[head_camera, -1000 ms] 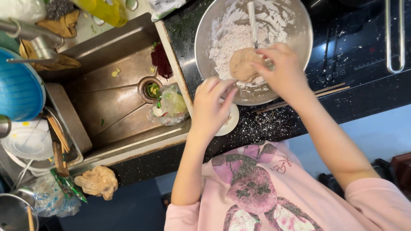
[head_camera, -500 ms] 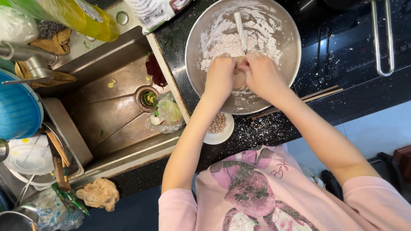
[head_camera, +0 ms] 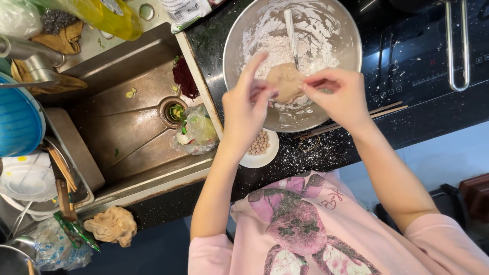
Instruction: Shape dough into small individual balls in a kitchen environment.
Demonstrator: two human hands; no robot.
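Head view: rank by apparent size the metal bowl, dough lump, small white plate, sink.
1. sink, largest.
2. metal bowl.
3. small white plate, partly hidden under the left hand.
4. dough lump, smallest, pinched between both hands; it sits nearer the camera, so plate versus dough is unsure.

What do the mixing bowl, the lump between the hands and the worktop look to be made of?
The bowl: apparently stainless steel, brushed and shiny, its rim reflecting light under a dusting of flour. The lump: soft tan dough, matte and uneven, pinched between the left hand and right hand. The worktop: probably polished dark stone, black, glossy and speckled, though laminate is possible.
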